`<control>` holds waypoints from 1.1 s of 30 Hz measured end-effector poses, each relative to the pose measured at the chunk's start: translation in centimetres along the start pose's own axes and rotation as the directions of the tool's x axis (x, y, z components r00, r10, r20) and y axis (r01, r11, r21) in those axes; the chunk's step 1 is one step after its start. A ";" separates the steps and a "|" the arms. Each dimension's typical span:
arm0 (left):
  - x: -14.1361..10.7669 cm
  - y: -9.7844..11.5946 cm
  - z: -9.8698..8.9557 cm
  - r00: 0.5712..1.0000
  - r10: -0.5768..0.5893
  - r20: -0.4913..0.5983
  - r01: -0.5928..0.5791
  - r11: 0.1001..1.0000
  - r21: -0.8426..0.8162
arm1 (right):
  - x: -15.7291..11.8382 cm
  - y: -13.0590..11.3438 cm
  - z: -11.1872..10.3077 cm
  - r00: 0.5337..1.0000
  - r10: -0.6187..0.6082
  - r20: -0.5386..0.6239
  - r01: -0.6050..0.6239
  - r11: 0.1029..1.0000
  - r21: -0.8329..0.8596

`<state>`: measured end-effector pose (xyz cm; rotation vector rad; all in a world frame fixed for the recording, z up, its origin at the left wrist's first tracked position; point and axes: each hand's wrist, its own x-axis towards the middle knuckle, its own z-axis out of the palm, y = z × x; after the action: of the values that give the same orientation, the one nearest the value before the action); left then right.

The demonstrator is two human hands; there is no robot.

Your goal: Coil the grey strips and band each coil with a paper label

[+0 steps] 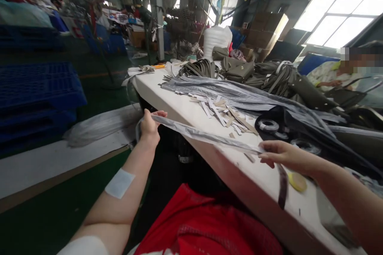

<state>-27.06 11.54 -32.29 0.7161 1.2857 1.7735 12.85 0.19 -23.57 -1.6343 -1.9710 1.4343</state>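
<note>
A long grey strip in see-through plastic stretches between my two hands, across the near edge of the white table. Its left end is gripped by my left hand, out past the table edge, and some of it seems to hang below that hand. My right hand pinches the other end above the tabletop. Below the right hand lie a dark brown strip and a round yellow object. Scattered short pieces in white and tan lie just beyond the stretched strip.
A bundle of plastic-wrapped strips runs along the table, with olive bags behind. Tape rolls rest on black material at right. Blue pallets stand at left. Another person sits across the table.
</note>
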 end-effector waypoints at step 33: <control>-20.4 -7.7 -5.3 0.270 -0.759 0.592 0.451 0.643 0.619 | 9.1 6.8 19.9 0.865 0.500 -0.030 0.072 -0.065 0.995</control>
<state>-18.87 -7.42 -41.01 0.9008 0.9436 0.3764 0.42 -3.44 -42.44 -1.1909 0.0494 1.6768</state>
